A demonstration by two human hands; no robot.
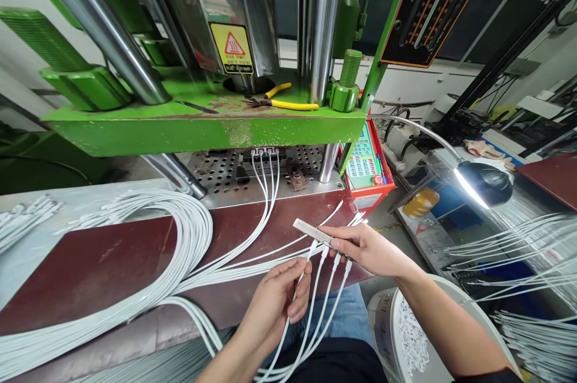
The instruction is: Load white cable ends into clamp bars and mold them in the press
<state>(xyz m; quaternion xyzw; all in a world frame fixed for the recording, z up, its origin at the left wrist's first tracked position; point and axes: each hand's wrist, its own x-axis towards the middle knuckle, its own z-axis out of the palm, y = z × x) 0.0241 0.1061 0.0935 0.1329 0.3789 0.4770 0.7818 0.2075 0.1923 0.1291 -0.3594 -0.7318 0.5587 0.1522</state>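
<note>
My right hand (367, 248) is closed on a pale, flat metal bar (307, 229), thumb on top. Several white cables with white plug ends hang from the bar's near side, spread in a row. My left hand (283, 290) pinches the leftmost white cable (305, 272) just below its plug, which touches the bar; whether it is seated there I cannot tell. Behind my hands, a large looped bundle of white cables (193, 232) lies across the brown board (238, 223). Several more cables run into a dark mould (265, 162) under the green press.
The green press (216, 130) stands ahead, with yellow-handled pliers (293, 105) on its ledge. A red-cased control panel (365, 160) and a lit lamp (482, 181) are to the right. A pale bin (412, 335) holding small white scraps sits below my right forearm.
</note>
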